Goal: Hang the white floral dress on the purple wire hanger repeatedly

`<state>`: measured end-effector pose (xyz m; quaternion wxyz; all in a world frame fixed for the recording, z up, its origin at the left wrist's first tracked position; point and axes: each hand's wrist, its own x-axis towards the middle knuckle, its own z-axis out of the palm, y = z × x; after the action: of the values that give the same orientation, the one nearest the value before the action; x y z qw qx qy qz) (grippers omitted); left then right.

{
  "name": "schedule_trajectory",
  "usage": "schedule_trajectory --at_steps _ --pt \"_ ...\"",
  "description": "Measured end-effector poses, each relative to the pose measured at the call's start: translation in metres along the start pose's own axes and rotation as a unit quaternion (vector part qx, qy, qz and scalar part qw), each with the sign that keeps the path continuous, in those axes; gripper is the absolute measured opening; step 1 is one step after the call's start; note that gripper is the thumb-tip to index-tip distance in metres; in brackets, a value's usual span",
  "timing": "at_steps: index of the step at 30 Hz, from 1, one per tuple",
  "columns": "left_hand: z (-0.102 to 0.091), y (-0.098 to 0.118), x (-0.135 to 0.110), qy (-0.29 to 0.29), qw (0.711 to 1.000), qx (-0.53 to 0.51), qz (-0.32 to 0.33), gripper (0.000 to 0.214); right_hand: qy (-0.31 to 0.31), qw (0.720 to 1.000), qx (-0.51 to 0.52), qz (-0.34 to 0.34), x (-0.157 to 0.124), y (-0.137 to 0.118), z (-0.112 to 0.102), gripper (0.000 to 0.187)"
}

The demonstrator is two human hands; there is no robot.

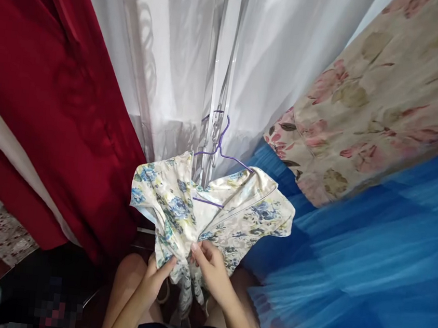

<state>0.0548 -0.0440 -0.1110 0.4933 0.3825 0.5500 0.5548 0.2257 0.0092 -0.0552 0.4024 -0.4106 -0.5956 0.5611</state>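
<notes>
In front of me a cream blouse (177, 206) with blue flowers and short sleeves hangs on a thin purple hanger (236, 159). The hanger's hook is up by a white metal rail, and its lower bar shows through the open neckline. My left hand (158, 271) pinches the cloth at the blouse's lower left, thumb on top. With thumb and fingers closed at the bottom of the neckline, my right hand (210, 265) grips the front edge. Below my hands the fabric hangs in bunched, twisted ends between my knees.
White curtains (168, 49) hang behind the upright white rail (218, 70). Red drapes (54, 89) are on the left. To the right hang a floral beige cloth (381, 108) and blue tulle (341, 271). A dark area with a blurred patch lies at lower left.
</notes>
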Motion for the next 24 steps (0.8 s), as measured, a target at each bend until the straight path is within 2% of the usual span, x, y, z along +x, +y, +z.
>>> schedule_trajectory --at_steps 3,5,6,7,9,10,11,13,15,17,20,22,24 --pt "0.002 -0.002 0.003 -0.019 1.000 0.010 -0.011 0.048 0.034 0.999 -0.003 -0.024 0.004 -0.005 0.005 0.048" --pt "0.002 0.001 0.008 -0.019 1.000 0.008 0.011 0.038 0.035 0.999 0.005 -0.025 0.001 -0.006 0.002 0.046" --pt "0.002 0.002 0.010 0.009 0.999 0.014 0.037 0.035 0.036 0.999 0.010 -0.020 -0.001 -0.007 -0.001 0.044" --pt "0.002 0.003 0.012 0.064 0.995 0.025 0.078 0.033 0.044 0.999 0.018 -0.013 -0.003 -0.007 -0.003 0.043" --pt "0.006 0.004 0.014 0.198 0.959 0.064 0.191 0.029 0.073 0.997 0.037 0.006 -0.008 -0.005 -0.007 0.042" --pt "0.009 0.003 0.014 0.234 0.936 0.095 0.246 0.028 0.088 0.995 0.047 0.013 -0.011 -0.004 -0.008 0.042" --pt "0.015 0.003 0.015 0.232 0.920 0.134 0.287 0.027 0.100 0.993 0.055 0.019 -0.013 -0.004 -0.008 0.041" --pt "0.030 0.002 0.015 0.128 0.916 0.211 0.316 0.028 0.101 0.993 0.060 0.026 -0.016 -0.003 -0.006 0.040" --pt "0.049 0.003 0.016 0.021 0.921 0.253 0.295 0.025 0.080 0.994 0.057 0.038 -0.019 -0.004 -0.003 0.037" --pt "0.065 0.004 0.019 -0.028 0.923 0.267 0.277 0.016 0.080 0.994 0.057 0.046 -0.020 -0.008 -0.003 0.034" --pt "0.079 0.010 0.023 -0.106 0.910 0.298 0.268 0.017 0.153 0.985 0.071 0.025 -0.011 -0.027 -0.016 0.033" --pt "0.082 0.017 0.023 -0.148 0.884 0.354 0.266 0.021 0.189 0.980 0.070 -0.003 0.005 -0.052 -0.030 0.034" --pt "0.082 0.025 0.022 -0.163 0.849 0.425 0.269 0.024 0.161 0.985 0.059 -0.031 0.028 -0.085 -0.043 0.035"
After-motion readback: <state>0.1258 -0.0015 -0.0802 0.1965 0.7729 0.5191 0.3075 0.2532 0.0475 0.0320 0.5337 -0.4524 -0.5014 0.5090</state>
